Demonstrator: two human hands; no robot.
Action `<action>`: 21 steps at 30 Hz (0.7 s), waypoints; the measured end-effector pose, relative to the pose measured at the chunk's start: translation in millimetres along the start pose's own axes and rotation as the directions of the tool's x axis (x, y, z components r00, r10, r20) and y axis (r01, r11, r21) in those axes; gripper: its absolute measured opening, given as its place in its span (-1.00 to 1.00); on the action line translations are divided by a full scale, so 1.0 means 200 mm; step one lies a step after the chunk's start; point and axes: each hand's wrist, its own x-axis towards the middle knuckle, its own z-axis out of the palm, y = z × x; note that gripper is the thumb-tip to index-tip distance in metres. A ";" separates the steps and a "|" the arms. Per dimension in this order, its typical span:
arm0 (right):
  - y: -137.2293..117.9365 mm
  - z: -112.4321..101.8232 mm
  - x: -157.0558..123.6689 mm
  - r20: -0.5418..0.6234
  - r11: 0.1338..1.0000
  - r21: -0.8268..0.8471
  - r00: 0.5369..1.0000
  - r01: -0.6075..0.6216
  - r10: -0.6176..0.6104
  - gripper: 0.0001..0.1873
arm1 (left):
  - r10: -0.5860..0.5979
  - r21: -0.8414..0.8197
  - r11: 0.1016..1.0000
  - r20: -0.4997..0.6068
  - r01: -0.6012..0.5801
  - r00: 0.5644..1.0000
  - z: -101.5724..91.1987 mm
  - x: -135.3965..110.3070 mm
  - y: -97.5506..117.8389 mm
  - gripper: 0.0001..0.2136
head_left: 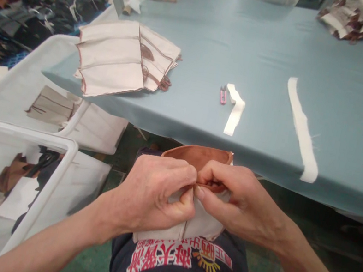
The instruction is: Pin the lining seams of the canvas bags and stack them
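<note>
Both hands work close to my body, below the table's near edge. My left hand (pixel 153 194) and my right hand (pixel 233 199) are closed in pinches on one cream fabric piece with a brown suede-like lining (pixel 199 155). The thumbs and forefingers meet at the piece's folded brown edge. The cream lower part hangs over my dark printed shirt. A stack of similar cream pieces with brown edging (pixel 121 57) lies on the blue-grey table (pixel 271 44) to the left.
Small pink thread snips (pixel 223 95) and a short white strip (pixel 235 110) lie mid-table. A longer white strip (pixel 302 129) hangs over the table edge at right. White plastic bins (pixel 26 80) with fabric pieces stand at left. More fabric piles sit at the far corners.
</note>
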 end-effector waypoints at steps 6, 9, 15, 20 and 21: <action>0.04 0.07 0.00 -0.156 0.986 -0.163 0.988 -0.023 -0.002 -0.90 | -0.077 -0.265 0.960 0.072 0.094 0.994 0.04 0.03 -0.05 -0.83; 0.06 0.03 -0.01 -0.064 0.998 -0.012 0.996 -0.067 0.066 -0.89 | -0.033 -0.283 0.956 0.174 0.082 0.984 0.02 0.05 -0.08 -0.85; 0.08 -0.06 0.00 0.140 0.982 0.097 0.979 -0.164 0.150 -0.68 | 0.069 -0.058 0.997 0.222 -0.058 0.973 -0.03 0.06 -0.08 -0.83; 0.04 -0.02 0.02 0.208 0.939 0.284 0.968 -0.194 0.138 -0.48 | 0.079 -0.127 0.991 0.242 -0.049 0.967 -0.09 0.07 -0.10 -0.74; 0.03 -0.02 0.02 0.219 0.928 0.316 0.967 -0.194 0.128 -0.46 | 0.092 -0.183 0.982 0.271 -0.042 0.958 -0.12 0.08 -0.11 -0.72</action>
